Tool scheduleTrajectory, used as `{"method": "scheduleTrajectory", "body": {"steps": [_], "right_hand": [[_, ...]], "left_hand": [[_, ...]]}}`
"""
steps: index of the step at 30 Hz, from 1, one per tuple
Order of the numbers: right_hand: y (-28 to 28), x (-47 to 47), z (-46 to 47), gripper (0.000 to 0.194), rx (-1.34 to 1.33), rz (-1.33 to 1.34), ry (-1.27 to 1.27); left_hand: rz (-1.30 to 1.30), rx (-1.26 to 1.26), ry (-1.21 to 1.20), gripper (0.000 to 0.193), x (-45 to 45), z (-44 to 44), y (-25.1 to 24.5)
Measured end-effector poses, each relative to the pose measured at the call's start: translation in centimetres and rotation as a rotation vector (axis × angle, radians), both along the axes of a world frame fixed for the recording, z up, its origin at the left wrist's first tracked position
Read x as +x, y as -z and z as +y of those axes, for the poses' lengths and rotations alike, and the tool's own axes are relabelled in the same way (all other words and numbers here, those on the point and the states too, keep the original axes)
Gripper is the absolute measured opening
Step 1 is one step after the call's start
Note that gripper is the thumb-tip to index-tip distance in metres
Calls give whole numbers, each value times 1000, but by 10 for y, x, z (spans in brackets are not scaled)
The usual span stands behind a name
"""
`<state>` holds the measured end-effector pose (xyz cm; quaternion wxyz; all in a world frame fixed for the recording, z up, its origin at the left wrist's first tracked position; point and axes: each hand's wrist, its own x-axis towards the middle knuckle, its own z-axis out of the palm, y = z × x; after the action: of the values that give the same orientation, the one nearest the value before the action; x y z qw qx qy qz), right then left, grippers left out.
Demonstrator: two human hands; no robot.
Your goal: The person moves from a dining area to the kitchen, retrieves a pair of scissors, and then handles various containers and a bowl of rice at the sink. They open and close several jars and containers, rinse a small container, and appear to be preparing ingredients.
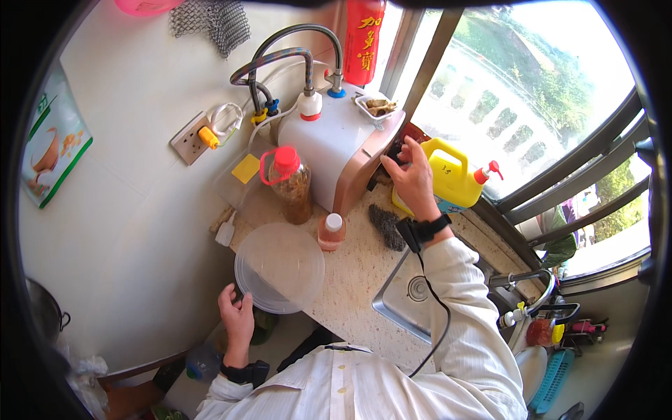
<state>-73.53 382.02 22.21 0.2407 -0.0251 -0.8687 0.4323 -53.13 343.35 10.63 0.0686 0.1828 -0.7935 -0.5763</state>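
Observation:
My left hand (237, 320) is at the counter's near left corner, beside the rim of a round translucent plastic lid or shallow container (281, 262). A gap shows between thumb and fingers; whether they touch the rim I cannot tell. My right hand (415, 181) is raised in front of a yellow plastic jug (451, 173) with a red pump top, thumb and fingers apart and holding nothing. Below it lies a steel-wool scourer (387, 227). Behind the round plastic piece stand a small white-capped bottle of pinkish liquid (332, 233) and a red-capped plastic bottle with brown contents (291, 189).
A white water heater (336, 136) with braided hoses stands at the back, bearing a small white dish (376, 108). On the wall is a socket (191, 137) with an orange plug. A steel sink (409, 294) lies right, partly behind my sleeve. Barred windows (525, 105) line the right.

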Motion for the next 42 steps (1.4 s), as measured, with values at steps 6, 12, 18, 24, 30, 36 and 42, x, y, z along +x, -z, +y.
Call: {"method": "scheduleTrajectory", "body": {"steps": [6, 12, 18, 24, 30, 36, 42], "right_hand": [[-8, -82, -5, 87, 292, 84, 137], [-6, -129, 0, 98, 349, -42, 87], [-5, -125, -3, 81, 258, 94, 85], [-14, -38, 0, 84, 176, 277, 63], [7, 129, 37, 86, 48, 253, 93], [63, 341, 79, 87, 12, -31, 287], [98, 559, 125, 89, 31, -128, 561]], "left_hand": [[51, 401, 794, 53, -141, 95, -139], [-81, 608, 749, 73, -283, 197, -178], [-160, 792, 620, 69, -304, 225, -154], [-211, 748, 759, 19, -275, 231, -167], [-313, 621, 1031, 45, -153, 251, -161], [-687, 663, 1294, 45, -8, 319, -91], [-925, 550, 1552, 42, 156, 419, -47]]}}
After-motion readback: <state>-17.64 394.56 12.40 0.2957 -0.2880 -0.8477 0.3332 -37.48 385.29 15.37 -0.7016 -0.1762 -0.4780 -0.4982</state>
